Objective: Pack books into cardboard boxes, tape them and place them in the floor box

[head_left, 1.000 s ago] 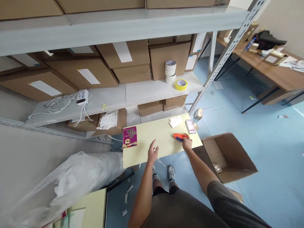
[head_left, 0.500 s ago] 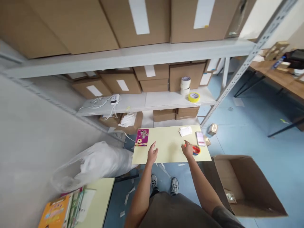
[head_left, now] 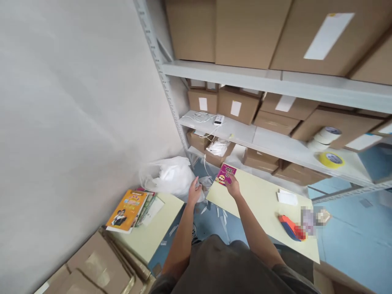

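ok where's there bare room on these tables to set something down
Long tabletop: between right hand and white slips. Other tabletop: right of the orange book and papers. Crowded: the long one's right end, around the orange-blue tool.

Purple book [head_left: 221, 176]: "中"; other lettering unreadable.

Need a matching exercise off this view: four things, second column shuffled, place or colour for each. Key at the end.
1. purple book
2. yellow tape roll
3. orange book
4. tape dispenser

A. atop other books on the left-hand table
B. red-orange and blue
C. at the fingers of the right hand
D. on a shelf, by the white rolls

Pairs: 1-C, 2-D, 3-A, 4-B
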`<control>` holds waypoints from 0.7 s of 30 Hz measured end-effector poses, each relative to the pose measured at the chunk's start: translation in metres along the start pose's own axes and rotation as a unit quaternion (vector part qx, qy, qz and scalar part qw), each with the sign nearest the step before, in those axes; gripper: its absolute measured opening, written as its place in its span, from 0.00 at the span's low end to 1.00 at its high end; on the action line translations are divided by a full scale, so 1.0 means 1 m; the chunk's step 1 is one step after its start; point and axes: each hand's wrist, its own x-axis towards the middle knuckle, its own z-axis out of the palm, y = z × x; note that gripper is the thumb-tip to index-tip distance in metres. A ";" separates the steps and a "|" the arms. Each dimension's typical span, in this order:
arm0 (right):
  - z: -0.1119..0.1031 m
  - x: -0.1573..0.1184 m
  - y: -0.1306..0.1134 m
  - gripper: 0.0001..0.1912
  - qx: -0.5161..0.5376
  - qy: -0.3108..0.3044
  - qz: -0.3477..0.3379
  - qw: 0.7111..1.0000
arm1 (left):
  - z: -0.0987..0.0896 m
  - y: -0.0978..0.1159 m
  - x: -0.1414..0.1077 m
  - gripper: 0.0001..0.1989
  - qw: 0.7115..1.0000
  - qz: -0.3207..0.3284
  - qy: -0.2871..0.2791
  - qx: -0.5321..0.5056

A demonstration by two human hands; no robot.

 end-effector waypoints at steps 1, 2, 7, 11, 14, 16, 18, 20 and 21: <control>0.021 0.008 -0.019 0.28 -0.006 -0.018 -0.018 1.000 | -0.024 -0.009 0.007 0.31 1.000 -0.005 0.024 -0.001; 0.042 0.015 -0.038 0.28 -0.012 -0.037 -0.035 0.999 | -0.049 -0.018 0.014 0.30 0.999 -0.010 0.046 -0.003; 0.152 0.041 -0.116 0.29 -0.038 -0.123 -0.107 0.986 | -0.153 -0.069 0.045 0.30 0.993 -0.024 0.118 -0.006; 0.226 0.054 -0.152 0.29 -0.043 -0.174 -0.127 0.976 | -0.206 -0.103 0.074 0.31 0.988 -0.059 0.140 0.002; 0.264 0.059 -0.161 0.30 -0.060 -0.199 -0.117 0.971 | -0.225 -0.119 0.099 0.32 0.988 -0.096 0.123 0.003; 0.283 0.061 -0.161 0.31 -0.077 -0.217 -0.104 0.967 | -0.230 -0.127 0.116 0.33 0.989 -0.107 0.100 0.020; 0.300 0.064 -0.159 0.32 -0.095 -0.240 -0.092 0.962 | -0.230 -0.132 0.131 0.31 0.990 -0.100 0.077 0.057; 0.315 0.069 -0.155 0.34 -0.111 -0.262 -0.086 0.955 | -0.229 -0.137 0.144 0.27 0.991 -0.081 0.057 0.091; 0.322 0.072 -0.153 0.34 -0.118 -0.272 -0.085 0.951 | -0.229 -0.139 0.149 0.25 0.992 -0.069 0.046 0.099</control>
